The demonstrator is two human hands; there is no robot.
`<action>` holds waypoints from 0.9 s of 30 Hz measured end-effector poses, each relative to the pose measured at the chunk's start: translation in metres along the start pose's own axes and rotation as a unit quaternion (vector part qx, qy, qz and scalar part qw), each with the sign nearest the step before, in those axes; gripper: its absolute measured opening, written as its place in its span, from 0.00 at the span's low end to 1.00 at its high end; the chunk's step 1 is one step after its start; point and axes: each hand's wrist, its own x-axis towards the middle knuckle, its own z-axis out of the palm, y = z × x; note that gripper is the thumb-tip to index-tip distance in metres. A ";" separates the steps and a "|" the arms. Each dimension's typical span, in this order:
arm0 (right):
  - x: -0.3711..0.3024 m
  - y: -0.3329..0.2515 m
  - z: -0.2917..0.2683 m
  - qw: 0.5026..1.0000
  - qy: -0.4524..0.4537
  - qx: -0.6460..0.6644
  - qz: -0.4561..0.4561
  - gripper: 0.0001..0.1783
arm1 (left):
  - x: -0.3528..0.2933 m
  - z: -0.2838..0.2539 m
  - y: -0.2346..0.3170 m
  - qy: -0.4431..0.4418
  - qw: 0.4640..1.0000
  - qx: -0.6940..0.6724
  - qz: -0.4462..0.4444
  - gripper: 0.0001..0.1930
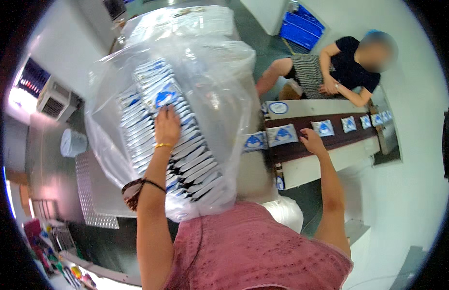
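Observation:
A large clear plastic bag (229, 92) lies open in front of me, with rows of white and blue packets (190, 145) standing on edge inside it. My left hand (167, 128) reaches into the bag, its fingers laid out flat against the lower edge of one packet (165, 96) that lies face up on the rows. To the right, my right hand (311, 141) hovers over the conveyor belt, fingers apart and empty. It is between a near packet (282, 135) at the belt's end and another packet (323, 128) farther along.
The dark conveyor belt (301, 153) carries several spaced packets toward me. One packet (253, 141) lies just off its end, beside the bag. A person (352, 65) sits beyond the conveyor. Blue crates (301, 29) stand behind, and a white bucket (73, 142) is on the left.

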 end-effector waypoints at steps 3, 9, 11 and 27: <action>-0.001 0.039 -0.009 0.987 -0.025 -0.144 0.060 0.17 | -0.002 0.000 -0.001 0.008 1.000 0.021 0.012 0.23; 0.019 0.079 -0.022 0.913 -0.114 -0.362 0.147 0.17 | 0.000 -0.002 0.003 0.007 0.999 0.031 0.027 0.23; 0.031 0.081 -0.020 0.911 -0.113 -0.366 0.152 0.15 | 0.000 -0.005 0.005 0.003 0.999 0.028 0.027 0.23; 0.084 0.096 -0.019 0.897 -0.149 -0.417 0.001 0.14 | -0.004 -0.007 0.000 -0.017 0.998 0.062 0.010 0.24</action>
